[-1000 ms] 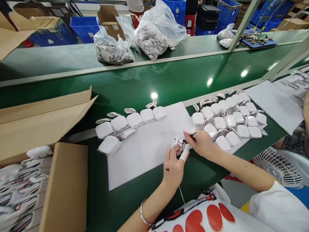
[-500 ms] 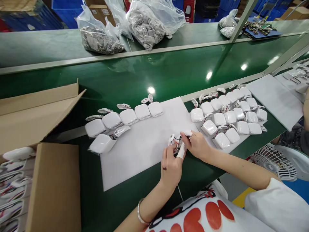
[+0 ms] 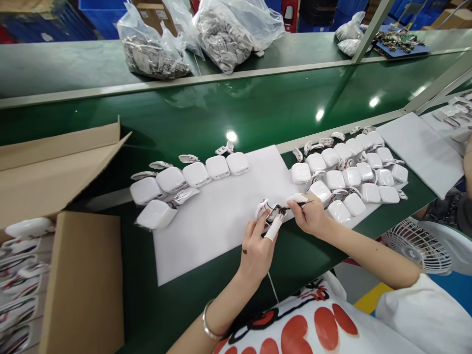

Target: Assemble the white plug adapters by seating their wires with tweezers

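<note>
My left hand (image 3: 256,250) is closed around a small white plastic housing (image 3: 271,212), opened up, with red and black wires and dark parts showing inside. A white wrap covers one finger. From the right, my right hand (image 3: 312,216) pinches a thin dark pointed tool (image 3: 302,202), its tip at the wires in the housing; its exact kind is hard to make out. White wrapping shows on a right finger as well. Both hands are over the near right edge of a white foam sheet (image 3: 214,226). My left fingers partly hide the housing.
Rounded white units (image 3: 171,180) with loose covers line the sheet's left and back edges. More white units (image 3: 335,181) sit in rows at right. A cardboard box (image 3: 84,280) of wired parts stands left. Bags of parts (image 3: 151,56) lie on the back ledge; a white fan (image 3: 420,248) is at right.
My right hand has drawn slightly to the right, and the thin dark tool now shows in its fingers. My left hand has shifted slightly left, still holding the housing.
</note>
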### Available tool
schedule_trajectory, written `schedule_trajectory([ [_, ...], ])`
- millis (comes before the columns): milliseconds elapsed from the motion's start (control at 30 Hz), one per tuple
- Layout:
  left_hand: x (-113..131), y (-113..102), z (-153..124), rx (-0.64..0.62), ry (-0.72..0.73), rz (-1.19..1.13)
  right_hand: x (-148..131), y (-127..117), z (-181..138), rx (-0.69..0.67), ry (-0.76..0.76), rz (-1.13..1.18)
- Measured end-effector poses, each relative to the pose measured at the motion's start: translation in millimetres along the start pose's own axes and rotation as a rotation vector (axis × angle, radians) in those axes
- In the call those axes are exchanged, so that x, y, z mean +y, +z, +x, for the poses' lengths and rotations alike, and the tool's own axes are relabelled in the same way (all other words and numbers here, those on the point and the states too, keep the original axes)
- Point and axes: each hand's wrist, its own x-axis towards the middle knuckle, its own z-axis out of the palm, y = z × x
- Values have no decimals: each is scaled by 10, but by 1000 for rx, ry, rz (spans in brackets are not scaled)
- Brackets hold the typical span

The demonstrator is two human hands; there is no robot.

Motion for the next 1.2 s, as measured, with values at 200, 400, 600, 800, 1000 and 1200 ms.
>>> schedule_trajectory([
  [200,35,-4,42,-3,-59,-15,-12,36,36,-161,56,-17],
  [400,39,-2,79,25,-75,4,-56,84,51,-156,158,-35],
  [600,6,-20,114,-4,-55,-13,-19,-13,150,-85,114,-116],
  [800,-6,-17,102,-18,-49,-30,16,2,166,-226,84,-119],
  [1000,27,14,79,-12,-66,-6,-29,82,55,-250,233,-60],
  [1200,-3,22,88,-20,-50,-8,-35,52,97,-414,123,-151],
])
